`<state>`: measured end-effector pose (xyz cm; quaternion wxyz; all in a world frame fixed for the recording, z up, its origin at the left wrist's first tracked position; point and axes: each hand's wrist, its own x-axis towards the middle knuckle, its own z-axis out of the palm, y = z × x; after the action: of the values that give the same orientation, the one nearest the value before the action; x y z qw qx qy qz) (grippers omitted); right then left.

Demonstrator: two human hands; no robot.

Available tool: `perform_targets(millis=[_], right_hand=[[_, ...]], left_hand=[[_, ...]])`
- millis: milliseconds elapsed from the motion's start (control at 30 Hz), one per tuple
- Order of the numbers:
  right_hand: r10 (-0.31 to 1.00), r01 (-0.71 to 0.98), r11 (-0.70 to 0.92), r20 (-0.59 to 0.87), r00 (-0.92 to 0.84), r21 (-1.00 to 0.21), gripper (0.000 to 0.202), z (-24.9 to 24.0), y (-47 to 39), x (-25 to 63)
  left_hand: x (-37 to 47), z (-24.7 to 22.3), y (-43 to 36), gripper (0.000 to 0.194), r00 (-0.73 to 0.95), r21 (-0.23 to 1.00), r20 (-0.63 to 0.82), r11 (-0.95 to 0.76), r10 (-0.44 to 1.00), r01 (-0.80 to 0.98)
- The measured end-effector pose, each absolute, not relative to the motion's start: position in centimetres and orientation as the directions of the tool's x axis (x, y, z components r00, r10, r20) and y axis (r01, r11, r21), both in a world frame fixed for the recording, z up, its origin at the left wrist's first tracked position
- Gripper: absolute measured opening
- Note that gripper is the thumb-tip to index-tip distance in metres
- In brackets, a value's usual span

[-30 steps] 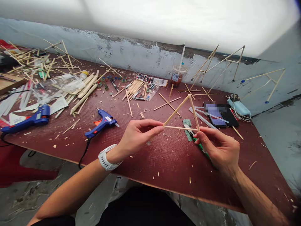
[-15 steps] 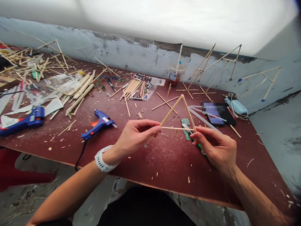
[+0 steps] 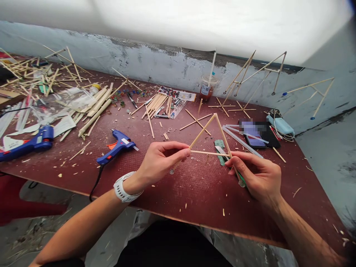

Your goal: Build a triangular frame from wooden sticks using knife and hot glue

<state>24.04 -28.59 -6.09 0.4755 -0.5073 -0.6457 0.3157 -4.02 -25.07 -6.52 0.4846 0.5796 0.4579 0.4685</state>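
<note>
Between my two hands is an A-shaped frame of thin wooden sticks (image 3: 202, 132), its peak pointing away from me. My left hand (image 3: 160, 163) pinches the left leg where the crossbar meets it. At the other end of the crossbar, my right hand (image 3: 254, 176) pinches the right leg. Small round pieces sit at the feet of the legs. Beyond the right hand, a utility knife (image 3: 221, 151) lies on a green piece, partly hidden by the frame. A blue glue gun (image 3: 119, 146) rests on the table left of my left hand.
A second blue glue gun (image 3: 41, 140) lies at the left. Stick bundles (image 3: 158, 104), crossed sticks (image 3: 196, 121) and a drink cup (image 3: 207, 89) stand farther back. Finished-looking stick frames (image 3: 267, 70) lean at the wall. A phone (image 3: 251, 133) and glue sticks (image 3: 241, 139) lie right.
The stick frame has tilted slightly, its peak a little lower, and more of its right foot shows below my right hand. Both hands keep their hold.
</note>
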Motion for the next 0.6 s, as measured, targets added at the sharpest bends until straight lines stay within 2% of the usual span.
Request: perform_targets(millis=[600], right_hand=[[0.947,0.396,0.318,0.311,-0.084,-0.862,0.013,-5.99,-28.49,23.88]], left_hand=[[-3.88,-6.57,-25.33,0.008,0.130,0.976,0.183,-0.196,0.974,0.091]])
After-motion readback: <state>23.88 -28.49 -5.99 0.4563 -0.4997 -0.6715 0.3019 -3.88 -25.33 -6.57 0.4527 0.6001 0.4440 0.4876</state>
